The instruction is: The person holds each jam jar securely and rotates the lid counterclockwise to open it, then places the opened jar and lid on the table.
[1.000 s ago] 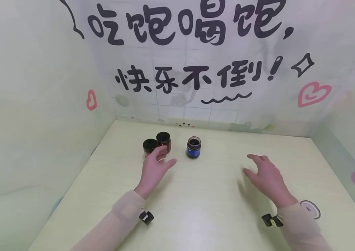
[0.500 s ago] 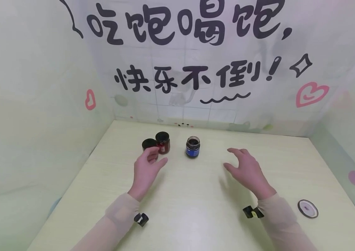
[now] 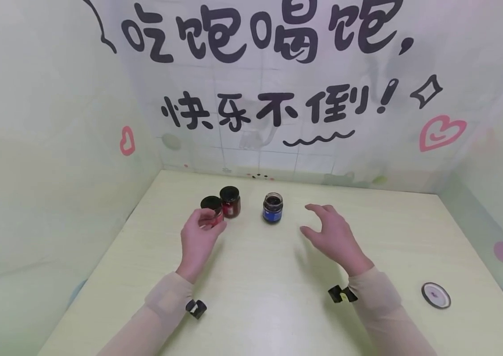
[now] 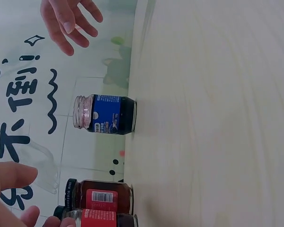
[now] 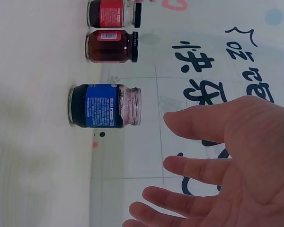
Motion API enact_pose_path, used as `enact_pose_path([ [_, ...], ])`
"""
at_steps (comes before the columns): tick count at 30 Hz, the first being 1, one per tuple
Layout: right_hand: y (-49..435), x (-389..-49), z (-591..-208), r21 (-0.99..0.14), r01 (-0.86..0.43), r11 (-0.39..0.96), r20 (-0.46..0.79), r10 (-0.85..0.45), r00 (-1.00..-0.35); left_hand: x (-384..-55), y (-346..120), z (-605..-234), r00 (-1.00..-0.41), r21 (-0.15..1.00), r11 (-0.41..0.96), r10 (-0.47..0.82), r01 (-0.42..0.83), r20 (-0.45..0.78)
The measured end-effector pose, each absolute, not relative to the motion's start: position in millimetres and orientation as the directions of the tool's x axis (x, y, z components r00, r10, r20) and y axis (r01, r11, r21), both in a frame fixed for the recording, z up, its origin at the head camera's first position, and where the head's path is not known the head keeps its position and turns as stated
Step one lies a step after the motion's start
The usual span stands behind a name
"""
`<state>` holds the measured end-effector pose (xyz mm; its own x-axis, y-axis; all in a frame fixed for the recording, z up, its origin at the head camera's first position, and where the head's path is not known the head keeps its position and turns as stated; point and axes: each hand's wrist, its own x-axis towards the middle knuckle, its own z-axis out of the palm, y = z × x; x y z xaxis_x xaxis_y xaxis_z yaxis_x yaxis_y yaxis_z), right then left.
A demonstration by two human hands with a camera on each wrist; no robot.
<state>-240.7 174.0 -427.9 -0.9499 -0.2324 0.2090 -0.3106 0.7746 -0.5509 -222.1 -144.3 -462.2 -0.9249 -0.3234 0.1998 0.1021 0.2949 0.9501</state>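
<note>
My left hand [image 3: 197, 243] reaches toward the nearer of two black-lidded jars, a red-labelled jar [image 4: 98, 218]; its fingers are spread and loosely bent beside the lid, and contact cannot be made out. Right behind stands the other jar [image 3: 231, 206], dark red inside. An uncovered glass jar with a blue label [image 3: 272, 213] and dark contents stands upright between the hands. To its right, my right hand [image 3: 335, 238] hovers apart from it, thumb and fingers spread, holding nothing. In the right wrist view the thumb points toward the mouth of the blue-labelled jar [image 5: 102, 106].
A round lid [image 3: 435, 295] lies on the light wooden table [image 3: 269, 296] at the right, pale inside up. Behind the jars rises a back wall [image 3: 278, 158] with black lettering; pale side walls flank the table.
My right hand has moved left toward the blue-labelled jar, uncovering the round lid. My left hand has shifted left and slightly down, beside the nearer red-labelled jar.
</note>
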Motion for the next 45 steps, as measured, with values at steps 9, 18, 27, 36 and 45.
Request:
enact_pose_path([
  [9, 159, -242, -421, -0.556, -0.343, 0.757, 0.225, -0.26, -0.939, -227, -150, -471, -0.902, 0.944, 0.324, -0.383, 0.069, 0.197],
  [18, 151, -242, -418, -0.553, -0.353, 0.754, 0.218, -0.278, -0.936, -234, -154, -477, -0.891, 0.942, 0.333, -0.419, 0.029, 0.175],
  [27, 146, -243, -415, -0.554, -0.367, 0.747, 0.225, -0.29, -0.93, -245, -151, -483, -0.894, 0.944, 0.329, -0.429, -0.02, 0.131],
  [36, 141, -245, -412, -0.546, -0.376, 0.748, 0.229, -0.299, -0.927, -257, -152, -487, -0.91, 0.947, 0.313, -0.409, -0.078, 0.06],
  [45, 134, -245, -405, -0.556, -0.389, 0.734, 0.234, -0.311, -0.921, -264, -155, -490, -0.916, 0.931, 0.35, -0.398, -0.106, 0.045],
])
